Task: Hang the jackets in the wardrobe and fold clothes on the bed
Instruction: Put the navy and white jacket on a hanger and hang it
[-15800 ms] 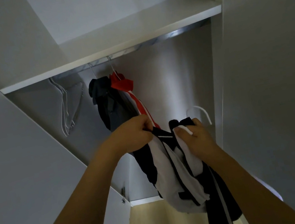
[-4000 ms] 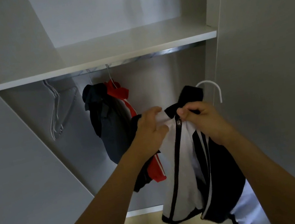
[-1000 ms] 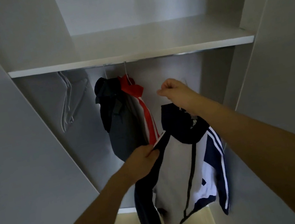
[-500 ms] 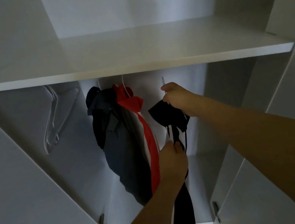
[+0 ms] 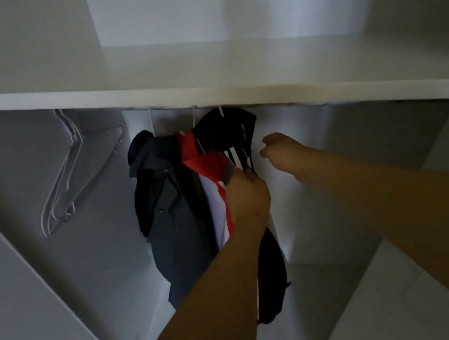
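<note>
Your navy-and-white jacket now hangs under the shelf, its hook going up behind the shelf's front edge — the rail itself is hidden from this angle. It is the rightmost of three garments: the dark grey jacket is furthest left, the red-and-white jacket is in the middle, pressed close against the new one. The jacket's long axis runs straight down, from the collar at the hook to the hem well below your forearm.

Your left hand is the one on the cloth. Its fingers are curled round the front edge of the navy jacket just below the collar, gripping the fabric. So the jacket lies directly in front of and above that hand, and any straightening would probably be a downward tug along the hanging line.

Your right hand is just to the right of the collar, apart from it, fingers loosely curled and holding nothing — it looks to have let go of the hanger.

Spare white hangers sit well to the left. The left hand is the nearer one for the finishing touch; judged from here, this jacket is nearly done and the bed clothes remain.
</note>
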{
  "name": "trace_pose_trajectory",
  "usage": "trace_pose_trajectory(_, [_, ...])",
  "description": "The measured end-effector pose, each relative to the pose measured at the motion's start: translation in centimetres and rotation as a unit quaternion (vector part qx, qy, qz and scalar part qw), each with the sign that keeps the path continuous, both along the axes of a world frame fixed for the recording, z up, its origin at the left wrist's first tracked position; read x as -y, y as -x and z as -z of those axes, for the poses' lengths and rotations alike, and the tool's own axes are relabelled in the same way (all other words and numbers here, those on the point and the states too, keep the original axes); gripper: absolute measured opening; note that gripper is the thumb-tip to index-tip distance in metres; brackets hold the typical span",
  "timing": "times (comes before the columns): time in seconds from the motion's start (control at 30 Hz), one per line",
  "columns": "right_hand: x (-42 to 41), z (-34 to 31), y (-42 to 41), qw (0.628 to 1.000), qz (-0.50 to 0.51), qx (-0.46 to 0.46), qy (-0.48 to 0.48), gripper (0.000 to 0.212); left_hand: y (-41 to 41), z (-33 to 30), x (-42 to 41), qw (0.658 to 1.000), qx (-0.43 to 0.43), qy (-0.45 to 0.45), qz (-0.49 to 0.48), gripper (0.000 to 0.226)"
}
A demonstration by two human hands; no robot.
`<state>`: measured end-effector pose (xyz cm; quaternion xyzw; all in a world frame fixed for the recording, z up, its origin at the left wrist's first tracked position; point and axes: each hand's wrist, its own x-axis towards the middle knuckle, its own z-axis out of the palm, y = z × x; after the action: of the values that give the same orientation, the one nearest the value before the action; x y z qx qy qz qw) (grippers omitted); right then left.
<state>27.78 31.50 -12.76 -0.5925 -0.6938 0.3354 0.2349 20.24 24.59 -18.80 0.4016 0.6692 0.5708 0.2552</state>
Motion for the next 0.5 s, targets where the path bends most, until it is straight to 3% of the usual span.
trace_pose_trajectory(0.07, [-0.5, 0.6, -0.2, 1.000, -0.006, 0.010, 0.005, 0.055, 0.4, 0.0, -1.4, 0.999, 0.028, 0.021, 0.035, 0.028])
trace_pose_trajectory(0.13, [-0.6, 1.0, -0.5, 1.000, 0.000, 0.027, 0.009, 0.048, 0.7, 0.1, -2.2, 0.987, 0.036, 0.114, 0.106, 0.030])
trace_pose_trajectory(0.2, [-0.4, 1.3, -0.6, 0.999, 0.005, 0.034, 0.017, 0.041, 1.0, 1.0, -2.4, 0.949, -0.148, 0.225, 0.165, 0.038])
trace_pose_trajectory(0.23, [-0.2, 1.5, -0.8, 0.999, 0.003, 0.035, 0.022, 0.041, 1.2, 1.1, -2.6, 0.948, -0.112, 0.247, 0.167, 0.038])
trace_pose_trajectory(0.27, [0.1, 1.5, -1.0, 0.999, -0.001, 0.035, 0.025, 0.041, 1.4, 0.9, -2.8, 0.952, -0.024, 0.260, 0.158, 0.035])
trace_pose_trajectory(0.33, [1.2, 1.4, -1.5, 0.999, -0.005, 0.035, 0.025, 0.040, 1.5, 0.1, -2.2, 0.935, -0.034, 0.324, 0.144, 0.023])
trace_pose_trajectory(0.37, [1.9, 1.2, -1.9, 0.999, -0.005, 0.036, 0.025, 0.039, 1.6, -0.5, -1.7, 0.930, -0.049, 0.331, 0.155, 0.023])
trace_pose_trajectory(0.4, [2.8, 1.0, -2.2, 0.999, -0.006, 0.034, 0.026, 0.038, 2.2, -0.4, -0.9, 0.923, -0.144, 0.303, 0.187, 0.025])
trace_pose_trajectory(0.47, [4.6, 0.3, -2.6, 0.999, -0.018, 0.029, 0.014, 0.035, 3.8, -2.0, 1.3, 0.929, -0.219, 0.202, 0.218, 0.029])
trace_pose_trajectory(0.5, [5.7, 0.1, -2.7, 0.999, -0.025, 0.022, 0.011, 0.035, 4.3, -2.8, 2.7, 0.906, -0.282, 0.217, 0.228, 0.030])
